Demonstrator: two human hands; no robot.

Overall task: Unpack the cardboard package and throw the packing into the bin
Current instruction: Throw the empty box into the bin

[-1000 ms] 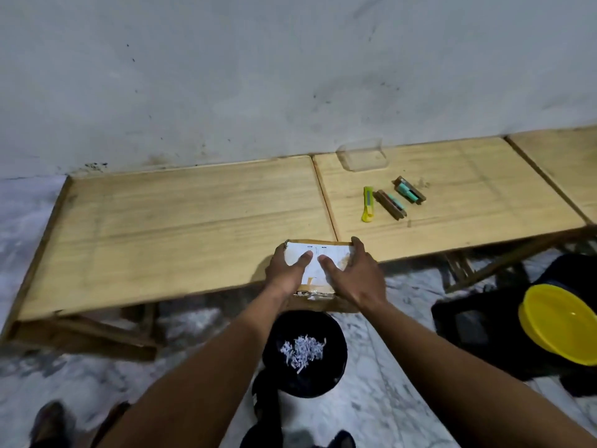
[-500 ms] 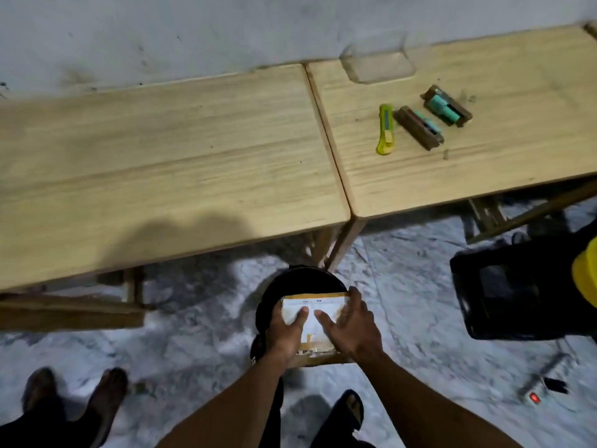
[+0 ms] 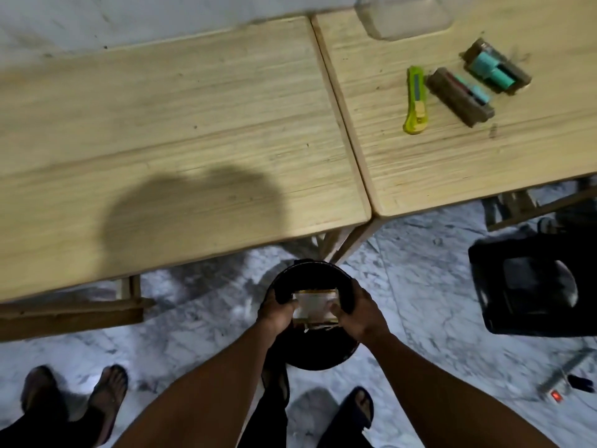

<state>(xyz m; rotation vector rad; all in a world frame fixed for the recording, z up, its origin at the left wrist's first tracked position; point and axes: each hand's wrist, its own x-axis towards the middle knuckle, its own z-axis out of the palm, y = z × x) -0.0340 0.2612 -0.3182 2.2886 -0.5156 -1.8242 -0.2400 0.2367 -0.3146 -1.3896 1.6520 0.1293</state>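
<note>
A small cardboard package (image 3: pixel 316 306) with a white label on top sits low inside the mouth of the round black bin (image 3: pixel 336 357) on the marble floor. My left hand (image 3: pixel 276 308) grips its left end and my right hand (image 3: pixel 358 313) grips its right end. Both hands reach into the bin's opening, and the bin's contents are hidden beneath the package. On the right wooden table (image 3: pixel 452 163) lie two brown holders with teal cylinders, one nearer (image 3: pixel 460 97) and one farther (image 3: pixel 497 71).
A yellow-green box cutter (image 3: pixel 416 100) lies beside the holders. A clear plastic tray (image 3: pixel 403 17) rests by the wall. The left wooden table (image 3: pixel 145 124) stands in front of me. A black stool (image 3: pixel 533 286) is at right. Another person's sandalled feet (image 3: pixel 74 399) are at bottom left.
Both hands carried the package off the table's front edge, down and toward me, into the mouth of the bin. My view tilted downward.
</note>
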